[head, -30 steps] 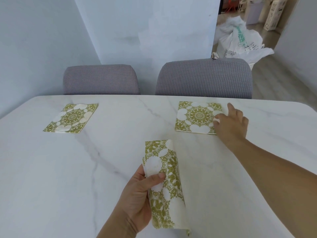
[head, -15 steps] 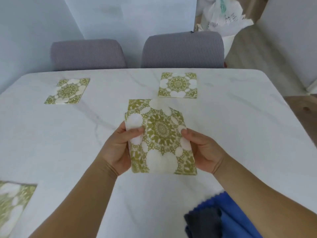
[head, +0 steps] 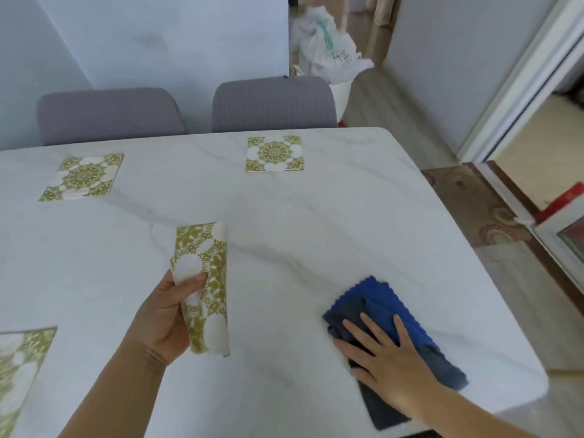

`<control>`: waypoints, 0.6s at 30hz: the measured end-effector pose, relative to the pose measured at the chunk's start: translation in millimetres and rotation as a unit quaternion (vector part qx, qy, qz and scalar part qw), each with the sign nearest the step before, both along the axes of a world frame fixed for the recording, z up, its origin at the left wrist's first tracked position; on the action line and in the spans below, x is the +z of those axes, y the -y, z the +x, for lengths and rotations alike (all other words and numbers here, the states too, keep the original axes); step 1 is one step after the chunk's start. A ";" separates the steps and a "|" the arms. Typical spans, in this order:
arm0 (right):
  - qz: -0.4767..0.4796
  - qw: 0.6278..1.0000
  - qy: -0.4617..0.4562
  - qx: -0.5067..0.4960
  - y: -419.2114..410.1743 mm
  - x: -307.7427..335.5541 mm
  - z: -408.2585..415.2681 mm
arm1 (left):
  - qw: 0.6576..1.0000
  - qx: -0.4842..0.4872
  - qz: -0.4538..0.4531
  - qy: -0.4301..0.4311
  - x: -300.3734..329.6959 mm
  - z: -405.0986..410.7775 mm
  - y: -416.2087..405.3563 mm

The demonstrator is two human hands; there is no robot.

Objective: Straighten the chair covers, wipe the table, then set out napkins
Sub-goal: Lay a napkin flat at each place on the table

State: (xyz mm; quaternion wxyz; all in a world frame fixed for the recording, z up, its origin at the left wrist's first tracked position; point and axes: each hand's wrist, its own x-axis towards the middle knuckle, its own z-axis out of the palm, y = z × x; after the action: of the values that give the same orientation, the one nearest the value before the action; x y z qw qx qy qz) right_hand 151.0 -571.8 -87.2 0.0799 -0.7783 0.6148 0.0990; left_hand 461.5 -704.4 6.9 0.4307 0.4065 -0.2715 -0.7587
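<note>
My left hand (head: 164,320) grips a white napkin with a gold pattern (head: 205,279), bent upright above the white marble table (head: 300,235). My right hand (head: 384,361) lies flat, fingers spread, on a folded blue cloth (head: 379,305) near the table's right front corner. Two more patterned napkins lie flat at the far side: one on the left (head: 82,177), one on the right (head: 274,153). A third napkin (head: 19,368) lies at the near left edge, partly cut off. Two grey covered chairs, the left chair (head: 107,115) and the right chair (head: 273,102), stand behind the table.
White plastic bags (head: 325,52) sit on the floor behind the right chair. A patterned rug (head: 474,200) and a door frame (head: 518,77) lie to the right of the table. A red object (head: 565,199) sits near the doorway.
My right hand let go of the napkin and came down flat on the blue cloth. My left hand now holds the napkin alone, bent over. The view swung right.
</note>
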 end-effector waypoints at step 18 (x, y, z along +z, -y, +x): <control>0.130 0.611 0.639 -0.450 13.9 48.0 18.0 | 0.995 -0.077 0.037 -0.048 18.6 -74.8 -44.8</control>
State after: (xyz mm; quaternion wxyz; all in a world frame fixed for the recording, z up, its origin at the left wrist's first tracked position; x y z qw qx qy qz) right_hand 169.0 -585.6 -39.2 0.5871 -0.2519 0.6615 -0.3927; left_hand 386.7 -659.5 25.5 0.3680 0.3628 -0.2526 -0.8180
